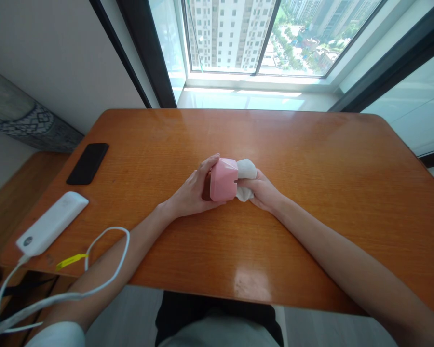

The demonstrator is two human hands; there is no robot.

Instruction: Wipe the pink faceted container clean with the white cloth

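My left hand (195, 190) is wrapped round a small pink faceted container (224, 180), held up over the middle of the wooden table (292, 250). The container is tilted, with a flat side toward me; its inside does not show. On its right, my right hand (264, 190) grips a crumpled white tissue (246, 168) against the container's edge. Part of the tissue bulges above the fingers and part hangs below them. The fingertips of my right hand are hidden behind the pink container or tissue.
At the table's left lie a black phone (88, 164) and a white power bank (52, 224). A white cable (104, 289) with a yellow tag (71, 261) runs from the power bank across my left forearm. Behind the table is a window (231, 38).
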